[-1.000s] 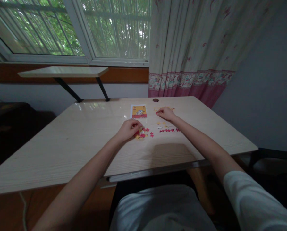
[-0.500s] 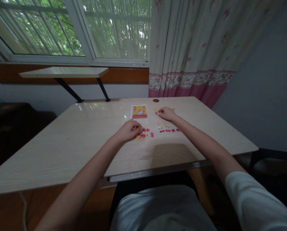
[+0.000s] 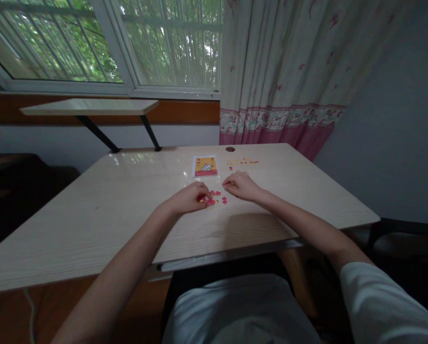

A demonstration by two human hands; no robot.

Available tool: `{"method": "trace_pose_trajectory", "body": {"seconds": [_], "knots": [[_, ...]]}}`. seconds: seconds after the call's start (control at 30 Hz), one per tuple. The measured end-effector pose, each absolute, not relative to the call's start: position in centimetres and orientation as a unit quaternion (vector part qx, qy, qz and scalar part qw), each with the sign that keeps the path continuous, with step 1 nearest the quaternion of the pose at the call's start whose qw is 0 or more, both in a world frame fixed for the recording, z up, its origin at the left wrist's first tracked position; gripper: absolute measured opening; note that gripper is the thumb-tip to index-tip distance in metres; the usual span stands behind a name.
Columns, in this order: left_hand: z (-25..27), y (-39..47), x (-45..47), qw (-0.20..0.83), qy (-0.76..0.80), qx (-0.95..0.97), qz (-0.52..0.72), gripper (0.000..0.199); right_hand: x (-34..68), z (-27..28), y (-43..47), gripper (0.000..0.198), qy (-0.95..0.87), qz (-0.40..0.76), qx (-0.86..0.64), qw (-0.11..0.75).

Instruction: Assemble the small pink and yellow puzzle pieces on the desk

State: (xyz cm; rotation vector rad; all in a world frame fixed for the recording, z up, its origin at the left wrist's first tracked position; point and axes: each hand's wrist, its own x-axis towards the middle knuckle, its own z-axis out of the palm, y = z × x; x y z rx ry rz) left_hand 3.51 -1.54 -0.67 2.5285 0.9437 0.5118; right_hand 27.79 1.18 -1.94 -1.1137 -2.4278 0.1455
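My left hand [image 3: 192,197] has its fingers curled over a small pile of pink and yellow jigsaw puzzle pieces [image 3: 211,202], thumb and fingertips closed on a piece in it. A loose pink piece [image 3: 224,200] lies just right of the pile. My right hand [image 3: 243,185] hovers a little beyond, fingers bent together; anything in them is hidden. Behind it, yellow pieces form a row [image 3: 247,162], with one red piece [image 3: 230,168] below its left end. The row of pink pieces nearer me is covered by my right hand and forearm.
A picture card [image 3: 205,166] with a white animal on yellow and red lies at the back of the wooden table [image 3: 127,220]. A raised shelf [image 3: 95,107] stands at the back left. Beside the window hangs a curtain [image 3: 271,86]. A round cable hole [image 3: 230,149] is near the back edge.
My right hand has come back toward me and left, away from the yellow row, and the red piece there now shows fully. My left hand stays at the pile, its fingers shifted slightly.
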Motion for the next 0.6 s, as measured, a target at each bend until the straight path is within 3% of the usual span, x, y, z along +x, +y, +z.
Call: {"method": "trace_pose_trajectory", "body": {"seconds": [0.6], "knots": [[-1.1, -1.4, 3.9, 0.164, 0.357, 0.899, 0.193, 0.016, 26.7, -2.4, -0.8, 0.017, -0.918, 0.066, -0.334, 0.202]]}}
